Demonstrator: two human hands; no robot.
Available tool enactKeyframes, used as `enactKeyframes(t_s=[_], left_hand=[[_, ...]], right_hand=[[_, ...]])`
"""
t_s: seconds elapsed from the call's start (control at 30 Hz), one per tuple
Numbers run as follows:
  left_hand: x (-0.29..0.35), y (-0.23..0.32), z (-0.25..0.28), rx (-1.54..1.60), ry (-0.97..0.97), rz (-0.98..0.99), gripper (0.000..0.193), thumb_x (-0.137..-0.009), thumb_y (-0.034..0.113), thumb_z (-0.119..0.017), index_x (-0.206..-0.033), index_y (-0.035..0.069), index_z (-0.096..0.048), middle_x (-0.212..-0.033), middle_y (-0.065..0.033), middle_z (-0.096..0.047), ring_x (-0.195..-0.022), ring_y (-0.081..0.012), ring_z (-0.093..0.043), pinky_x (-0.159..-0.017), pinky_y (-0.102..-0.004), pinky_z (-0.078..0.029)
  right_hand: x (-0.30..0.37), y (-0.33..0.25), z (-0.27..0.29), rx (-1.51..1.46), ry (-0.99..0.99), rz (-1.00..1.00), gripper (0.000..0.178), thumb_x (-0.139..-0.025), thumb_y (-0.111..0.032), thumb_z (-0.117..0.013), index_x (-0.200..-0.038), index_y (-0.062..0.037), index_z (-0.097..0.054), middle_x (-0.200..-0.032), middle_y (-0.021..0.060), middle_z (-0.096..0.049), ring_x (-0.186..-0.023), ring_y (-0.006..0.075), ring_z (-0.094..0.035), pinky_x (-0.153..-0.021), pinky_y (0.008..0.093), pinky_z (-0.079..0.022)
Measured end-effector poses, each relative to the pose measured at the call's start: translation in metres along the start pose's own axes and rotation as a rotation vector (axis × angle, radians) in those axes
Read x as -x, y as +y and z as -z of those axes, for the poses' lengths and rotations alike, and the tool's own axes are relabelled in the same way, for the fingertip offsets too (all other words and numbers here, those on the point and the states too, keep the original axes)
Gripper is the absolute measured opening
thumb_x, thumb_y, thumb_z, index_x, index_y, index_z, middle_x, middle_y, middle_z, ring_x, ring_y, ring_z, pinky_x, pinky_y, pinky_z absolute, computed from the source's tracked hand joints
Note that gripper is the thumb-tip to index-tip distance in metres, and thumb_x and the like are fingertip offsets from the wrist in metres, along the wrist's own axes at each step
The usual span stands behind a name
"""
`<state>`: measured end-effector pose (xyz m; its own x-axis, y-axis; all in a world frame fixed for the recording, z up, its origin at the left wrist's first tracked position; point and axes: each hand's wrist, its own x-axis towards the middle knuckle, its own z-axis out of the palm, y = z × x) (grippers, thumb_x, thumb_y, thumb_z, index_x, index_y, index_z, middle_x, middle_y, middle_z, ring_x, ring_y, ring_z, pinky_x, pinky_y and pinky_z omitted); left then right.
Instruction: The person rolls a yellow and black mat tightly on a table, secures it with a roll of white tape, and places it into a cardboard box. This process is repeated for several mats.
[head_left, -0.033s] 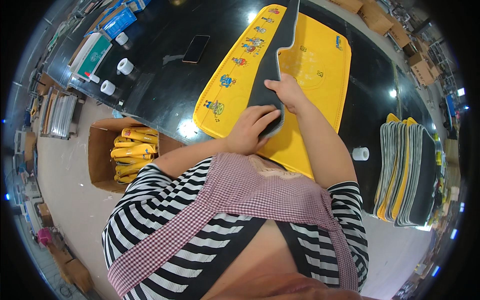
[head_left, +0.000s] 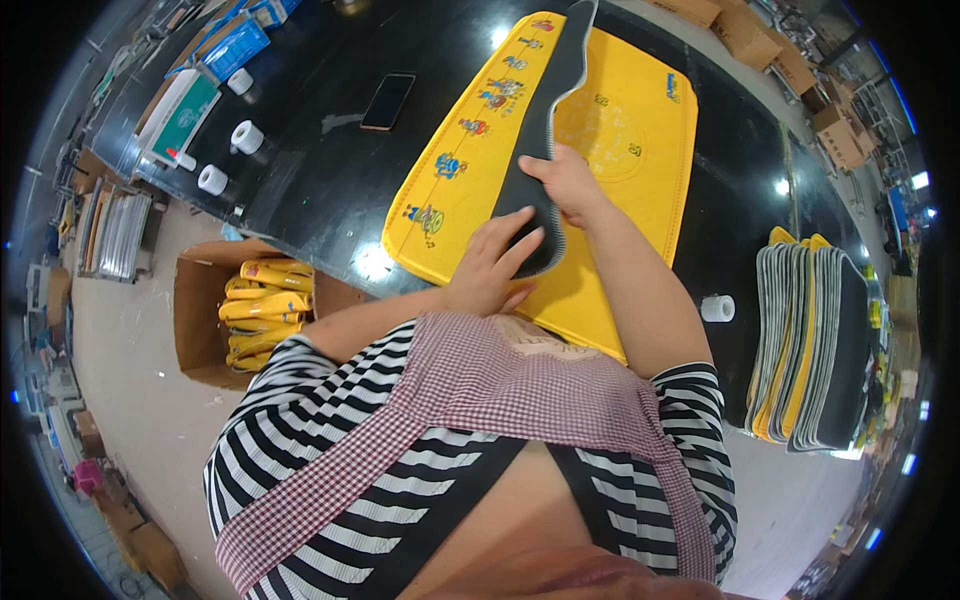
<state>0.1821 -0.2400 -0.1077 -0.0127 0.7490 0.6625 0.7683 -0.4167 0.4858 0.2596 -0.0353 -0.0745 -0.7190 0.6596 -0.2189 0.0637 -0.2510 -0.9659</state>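
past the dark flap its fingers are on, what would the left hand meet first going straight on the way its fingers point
Probably the right hand, which holds the dark flap up and to the right of the left hand, though depth is hard to judge.

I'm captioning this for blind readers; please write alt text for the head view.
A person's right hand grips a dark, stitch-edged flap over a yellow cartoon-printed mat on a black table, the left hand touching the flap's lower end. Left, a cardboard box holds yellow pieces; right, pale-edged mats are stacked.
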Motion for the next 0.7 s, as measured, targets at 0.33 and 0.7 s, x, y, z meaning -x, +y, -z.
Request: enactKeyframes(t_s=[0.33,0.7], left_hand=[[0.016,-0.006,-0.036,1.098,-0.035,0.968,0.057,-0.09,0.013,-0.081,-0.14,-0.001,-0.056,-0.129,-0.0129,-0.069,-0.117,-0.0268,-0.068,-0.102,-0.0386,-0.054],[-0.262,-0.203,0.03,-0.412,0.217,0.252,0.027,-0.09,0.02,-0.071,-0.112,0.005,-0.07,-0.105,-0.0198,-0.073,-0.094,-0.0406,-0.071,-0.079,-0.0505,-0.058]], right_hand=[[-0.073,-0.075,-0.09,-0.45,0.4,0.227,0.04,-0.1,-0.004,-0.066,-0.136,0.0056,-0.053,-0.126,0.0205,-0.065,-0.11,0.0314,-0.067,-0.093,0.0398,-0.056],[-0.062,-0.274,0.162,-0.493,0.101,0.71,0.023,-0.099,-0.026,-0.067,-0.096,-0.0035,-0.074,-0.091,0.0121,-0.077,-0.08,0.0264,-0.073,-0.08,0.0399,-0.06]])
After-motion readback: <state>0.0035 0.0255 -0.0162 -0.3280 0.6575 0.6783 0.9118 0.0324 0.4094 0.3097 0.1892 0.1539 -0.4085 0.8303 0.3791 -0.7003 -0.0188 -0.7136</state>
